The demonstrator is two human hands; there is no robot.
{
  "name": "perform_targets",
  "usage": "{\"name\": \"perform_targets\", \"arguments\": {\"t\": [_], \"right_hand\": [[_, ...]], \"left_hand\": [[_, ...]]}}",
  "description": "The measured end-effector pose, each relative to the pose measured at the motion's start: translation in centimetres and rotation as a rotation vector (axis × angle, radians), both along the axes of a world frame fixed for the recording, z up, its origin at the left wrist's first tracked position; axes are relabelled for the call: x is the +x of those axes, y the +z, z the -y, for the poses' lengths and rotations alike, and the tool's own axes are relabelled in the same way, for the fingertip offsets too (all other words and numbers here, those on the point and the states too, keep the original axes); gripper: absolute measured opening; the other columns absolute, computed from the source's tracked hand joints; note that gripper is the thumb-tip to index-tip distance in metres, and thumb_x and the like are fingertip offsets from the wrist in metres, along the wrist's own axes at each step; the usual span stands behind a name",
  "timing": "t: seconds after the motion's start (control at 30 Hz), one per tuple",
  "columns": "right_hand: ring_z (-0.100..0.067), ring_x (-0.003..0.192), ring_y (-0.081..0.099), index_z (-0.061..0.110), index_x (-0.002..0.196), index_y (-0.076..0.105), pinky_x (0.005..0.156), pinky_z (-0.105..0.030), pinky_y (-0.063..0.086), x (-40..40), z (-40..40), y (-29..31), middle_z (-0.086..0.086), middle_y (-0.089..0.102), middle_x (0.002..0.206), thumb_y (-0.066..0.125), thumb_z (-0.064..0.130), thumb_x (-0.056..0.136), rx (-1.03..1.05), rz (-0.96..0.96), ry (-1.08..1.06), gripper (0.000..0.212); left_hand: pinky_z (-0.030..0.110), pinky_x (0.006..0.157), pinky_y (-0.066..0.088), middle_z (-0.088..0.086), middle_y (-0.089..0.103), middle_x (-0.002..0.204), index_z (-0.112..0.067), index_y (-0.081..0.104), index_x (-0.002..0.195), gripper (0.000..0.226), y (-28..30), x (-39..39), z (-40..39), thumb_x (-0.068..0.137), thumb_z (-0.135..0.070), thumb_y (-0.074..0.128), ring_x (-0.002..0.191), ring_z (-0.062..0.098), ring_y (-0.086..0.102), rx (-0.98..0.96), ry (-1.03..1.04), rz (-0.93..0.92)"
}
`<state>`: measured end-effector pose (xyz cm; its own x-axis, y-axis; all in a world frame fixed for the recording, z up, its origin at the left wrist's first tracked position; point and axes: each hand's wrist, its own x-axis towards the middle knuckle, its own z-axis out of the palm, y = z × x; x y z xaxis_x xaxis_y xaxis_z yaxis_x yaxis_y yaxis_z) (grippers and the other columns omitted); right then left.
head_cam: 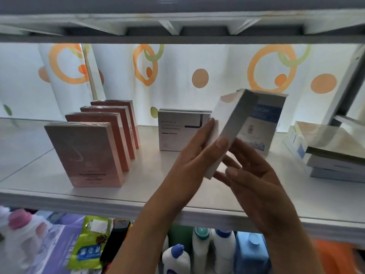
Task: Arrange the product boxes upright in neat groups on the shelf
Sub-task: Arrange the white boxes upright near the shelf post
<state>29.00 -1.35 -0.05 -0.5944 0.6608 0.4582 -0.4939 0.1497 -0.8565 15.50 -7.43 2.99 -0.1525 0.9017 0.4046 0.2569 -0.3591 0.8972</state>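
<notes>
Between both sets of fingers, a tilted white box point(227, 127) hangs over the shelf point(138, 198): left hand point(189, 165) grips it, right hand point(254, 180) steadies with straight fingers. Left of them, four pink boxes point(94, 143) stand grouped; the flat stack point(333, 159) to the right looks unsorted.

Four pink boxes point(85, 153), three white boxes point(178, 131), two hands point(189, 165).

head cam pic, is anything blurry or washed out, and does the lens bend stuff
Head view: the held white box is motion-blurred between the left hand and right hand; the backlit patterned curtain glows bright, leaving the pink boxes dimmer but readable; the shelf edge bows from wide-angle distortion; the stacked boxes at far right are smeared.
</notes>
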Motion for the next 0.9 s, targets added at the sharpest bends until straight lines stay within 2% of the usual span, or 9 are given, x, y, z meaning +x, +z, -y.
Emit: {"name": "perform_targets", "arguments": {"t": [0.07,0.17,0.23,0.3,0.4,0.47,0.57,0.67,0.9], "right_hand": [[-0.015,0.124,0.057,0.045,0.115,0.068,0.102,-0.038,0.048,-0.4,0.6,0.4,0.010,0.064,0.129,0.079,0.048,0.069,0.106,0.049,-0.147,0.047],[-0.006,0.118,0.059,0.046,0.110,0.070,0.096,-0.021,0.049,-0.6,0.6,0.4,0.014,0.066,0.121,0.066,0.028,0.080,0.240,0.097,-0.355,0.036],[-0.006,0.118,0.057,0.040,0.113,0.069,0.098,-0.022,0.049,-0.9,0.2,0.2,0.016,0.064,0.120,0.063,0.025,0.081,0.319,0.184,-0.466,0.036],[-0.004,0.118,0.056,0.044,0.116,0.062,0.100,-0.023,0.049,-1.3,-0.4,-0.5,0.018,0.059,0.125,0.065,0.025,0.084,0.349,0.269,-0.583,0.037],[-0.004,0.125,0.048,0.044,0.131,0.047,0.103,-0.027,0.043,-1.5,-1.3,-0.9,0.011,0.049,0.143,0.071,0.020,0.087,0.144,0.280,-0.758,0.056],[-0.009,0.128,0.042,0.037,0.142,0.037,0.100,-0.027,0.034,-1.0,-2.0,-0.6,0.007,0.041,0.150,0.072,0.028,0.086,0.005,0.377,-0.853,0.066],[-0.017,0.121,0.058,0.026,0.139,0.046,0.098,-0.031,0.045,-0.3,-2.9,-0.9,0.003,0.060,0.133,0.063,0.031,0.092,-0.114,0.421,-0.694,0.050],[-0.015,0.099,0.069,0.023,0.128,0.056,0.090,-0.036,0.056,-0.6,-2.9,-1.9,0.003,0.071,0.113,0.058,0.022,0.096,-0.129,0.447,-0.584,0.032],[-0.013,0.100,0.067,0.025,0.123,0.058,0.094,-0.039,0.054,-1.1,-2.9,-3.0,0.005,0.070,0.113,0.063,0.021,0.093,-0.112,0.589,-0.654,0.031]], "left_hand": [[0.000,0.069,0.045,-0.044,0.048,0.114,-0.055,0.041,0.123,0.045,0.6,-0.2,-0.1,0.081,-0.065,0.049,0.097,-0.019,0.052,0.004,-0.014,-0.009],[0.005,0.072,0.050,-0.033,0.062,0.094,-0.047,0.054,0.102,0.029,0.2,-0.5,-0.2,0.076,-0.058,0.049,0.093,-0.008,0.060,0.036,0.004,0.056],[0.015,0.076,0.054,-0.023,0.065,0.093,-0.043,0.064,0.095,0.030,-0.6,-0.8,-0.2,0.074,-0.058,0.049,0.091,0.003,0.063,0.046,0.040,0.151],[0.023,0.078,0.056,-0.020,0.069,0.093,-0.047,0.070,0.088,0.021,-1.5,-1.4,-0.2,0.075,-0.051,0.053,0.090,0.004,0.066,0.056,0.058,0.268],[0.035,0.084,0.057,-0.003,0.073,0.101,-0.035,0.074,0.095,0.022,-2.4,-2.7,-0.3,0.078,-0.038,0.059,0.096,0.015,0.068,0.032,0.055,0.478],[0.037,0.083,0.058,0.007,0.071,0.107,-0.026,0.071,0.105,0.028,-2.6,-3.7,-0.5,0.081,-0.033,0.059,0.100,0.023,0.068,0.016,0.036,0.605],[0.038,0.080,0.059,0.010,0.070,0.108,-0.019,0.065,0.115,0.035,-3.1,-5.0,-0.9,0.083,-0.030,0.056,0.098,0.025,0.068,0.003,0.038,0.693],[0.035,0.079,0.059,0.006,0.071,0.107,-0.023,0.065,0.115,0.033,-4.3,-5.7,-1.4,0.085,-0.030,0.056,0.100,0.022,0.068,-0.023,0.104,0.652],[0.013,0.071,0.053,-0.023,0.071,0.100,-0.042,0.064,0.109,0.022,-6.6,-5.5,-1.6,0.098,-0.032,0.047,0.094,-0.004,0.065,-0.037,0.452,0.284]]}}
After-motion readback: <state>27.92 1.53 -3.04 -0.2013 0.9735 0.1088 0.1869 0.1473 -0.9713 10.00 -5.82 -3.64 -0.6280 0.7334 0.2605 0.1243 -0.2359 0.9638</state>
